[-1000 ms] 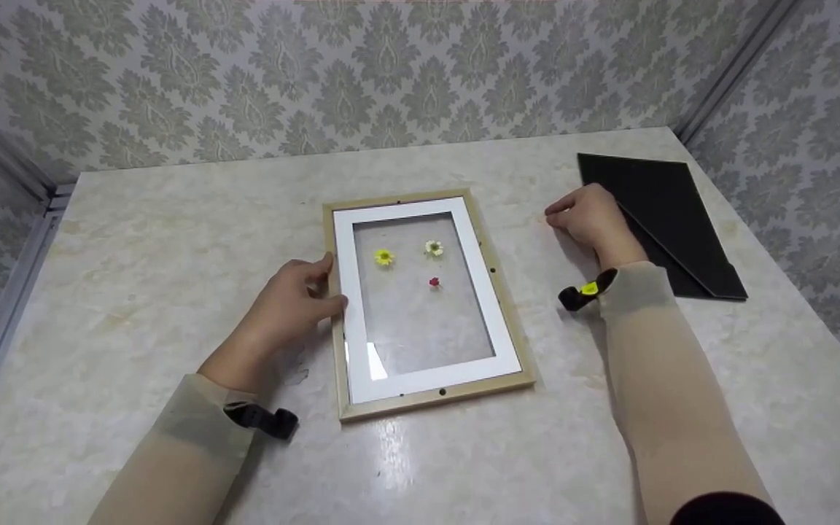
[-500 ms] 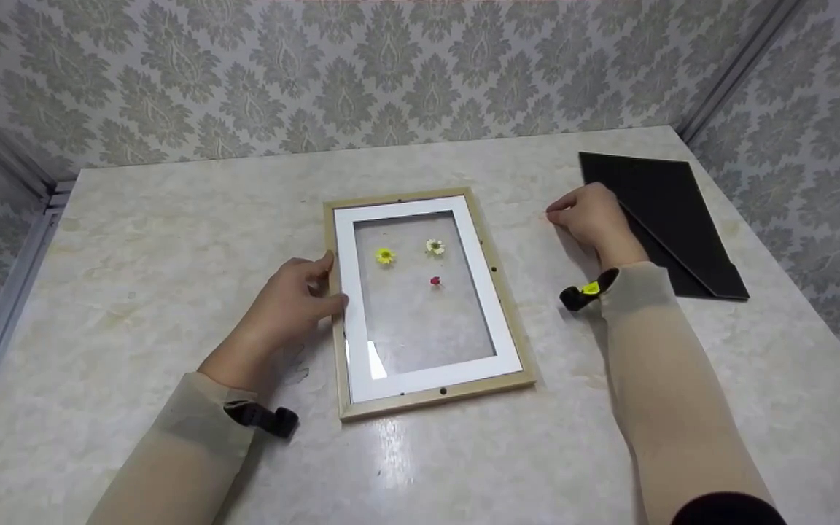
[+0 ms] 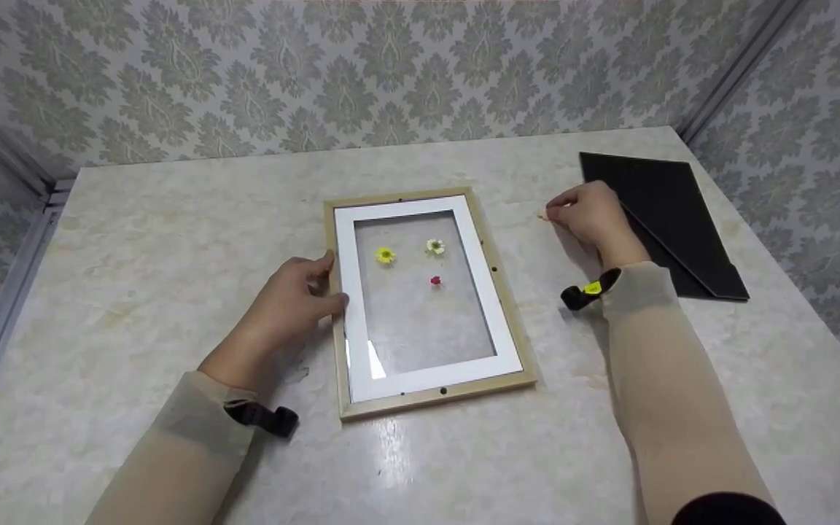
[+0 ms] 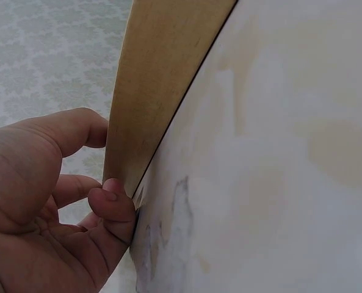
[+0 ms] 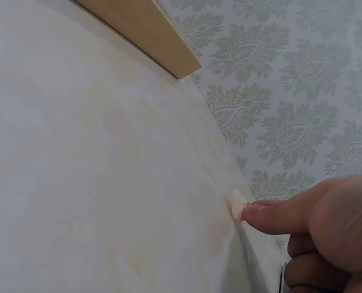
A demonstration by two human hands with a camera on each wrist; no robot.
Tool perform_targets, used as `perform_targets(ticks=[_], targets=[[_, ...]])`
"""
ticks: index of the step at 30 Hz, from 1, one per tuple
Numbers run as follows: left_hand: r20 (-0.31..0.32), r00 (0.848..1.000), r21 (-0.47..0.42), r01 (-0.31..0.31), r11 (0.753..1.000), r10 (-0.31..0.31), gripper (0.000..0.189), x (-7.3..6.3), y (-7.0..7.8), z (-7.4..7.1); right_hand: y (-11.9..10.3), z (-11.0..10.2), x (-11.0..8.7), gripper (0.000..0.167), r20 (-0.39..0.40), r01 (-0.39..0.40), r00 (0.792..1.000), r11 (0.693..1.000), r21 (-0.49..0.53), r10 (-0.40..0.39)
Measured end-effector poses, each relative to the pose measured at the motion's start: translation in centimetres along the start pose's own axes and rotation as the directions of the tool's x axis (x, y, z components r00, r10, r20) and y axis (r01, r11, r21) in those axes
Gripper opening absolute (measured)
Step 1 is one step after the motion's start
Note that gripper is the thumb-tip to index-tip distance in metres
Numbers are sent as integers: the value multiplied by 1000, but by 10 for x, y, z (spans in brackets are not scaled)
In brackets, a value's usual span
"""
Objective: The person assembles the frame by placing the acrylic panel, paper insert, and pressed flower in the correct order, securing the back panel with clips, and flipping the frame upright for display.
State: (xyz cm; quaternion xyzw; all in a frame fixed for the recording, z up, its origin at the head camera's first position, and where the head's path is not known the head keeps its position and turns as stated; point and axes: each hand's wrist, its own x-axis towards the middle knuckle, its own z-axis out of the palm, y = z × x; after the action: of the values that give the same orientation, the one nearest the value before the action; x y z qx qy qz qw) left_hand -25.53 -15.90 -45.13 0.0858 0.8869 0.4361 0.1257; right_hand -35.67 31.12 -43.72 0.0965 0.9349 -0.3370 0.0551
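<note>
A light wooden picture frame (image 3: 443,391) lies on the table with a white mat (image 3: 506,321) around its see-through middle. My left hand (image 3: 285,302) holds the frame's left side, thumb at the rim and fingertips against the side. Within the window sit a yellow flower (image 3: 385,255), a white flower (image 3: 435,247) and a small red flower (image 3: 435,281). To the right of the frame, my right hand (image 3: 589,219) pinches a small peach-coloured, petal-like piece (image 5: 237,206) between thumb and finger, close over the table. Part of that piece is hidden by the fingertips.
At the right lie black boards (image 3: 657,197), one overlapping another, beside the right wrist. The pale marbled table (image 3: 172,226) meets a patterned wall (image 3: 362,73) at the back.
Both hands hold almost still. The peach-coloured piece shows a little more clearly at the right fingertips; the frame and flowers stay where they were.
</note>
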Motion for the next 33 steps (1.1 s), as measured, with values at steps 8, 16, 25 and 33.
perform_targets(ticks=[8, 16, 25, 33], targets=[[1, 1000, -8, -3, 1000, 3, 83, -3, -1, -2, -19, 1, -4, 31, 9, 69, 998, 997, 41, -70], [-11, 1000, -16, -16, 1000, 15, 82, -2, -4, -1, -61, 21, -30, 25, 63, 239, 967, 966, 98, -246], [-3, 1000, -35, -6, 999, 6, 84, 0, -3, -1, -111, 57, -84, 14, 332, 443, 816, 881, 168, -473], [-5, 1000, -32, -4, 999, 4, 83, 1, -2, -1, -125, 84, -107, 9, 488, 592, 676, 801, 87, -552]])
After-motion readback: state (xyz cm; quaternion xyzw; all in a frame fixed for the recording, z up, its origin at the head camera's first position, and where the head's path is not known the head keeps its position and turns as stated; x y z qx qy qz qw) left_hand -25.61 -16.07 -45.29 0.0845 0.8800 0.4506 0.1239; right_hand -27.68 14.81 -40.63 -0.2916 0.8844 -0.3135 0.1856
